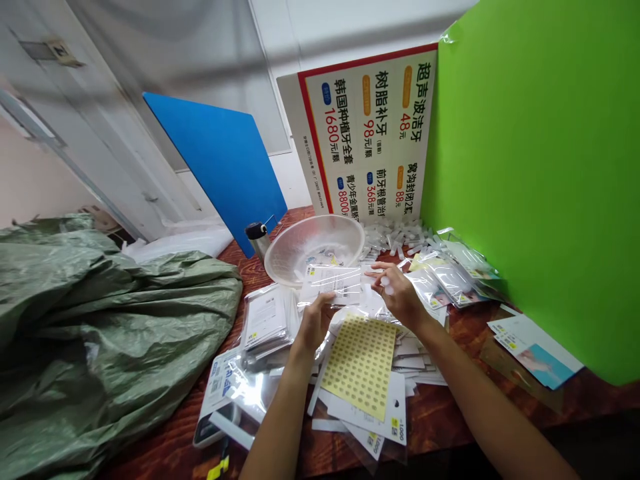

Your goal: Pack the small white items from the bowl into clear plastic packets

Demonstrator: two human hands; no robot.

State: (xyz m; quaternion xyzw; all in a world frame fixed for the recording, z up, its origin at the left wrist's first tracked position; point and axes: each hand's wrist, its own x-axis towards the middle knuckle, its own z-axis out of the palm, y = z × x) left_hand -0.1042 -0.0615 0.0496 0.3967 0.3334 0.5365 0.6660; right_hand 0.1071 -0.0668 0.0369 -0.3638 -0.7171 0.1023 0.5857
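My left hand (316, 320) grips the lower edge of a white printed card in a clear plastic sleeve (330, 283), with the thumb over its front. At the sleeve's right end is my right hand (397, 293), its fingers bent and pinched together near the edge. White finger covers show on that hand; whatever lies between its fingertips is too small to make out. Below both hands lies a yellow sheet of small round stickers (361, 365), on top of white cards (395, 407). To the left sits a stack of sleeved cards (265, 317).
A translucent plastic basin (277, 257) and a steel flask (259, 241) stand behind. Small white pieces (395, 237) and more sleeved packs (450, 273) lie at right. Blue (220, 153), price-list (370, 133) and green boards (540, 167) rise around the table. A green tarp (100, 347) covers the left.
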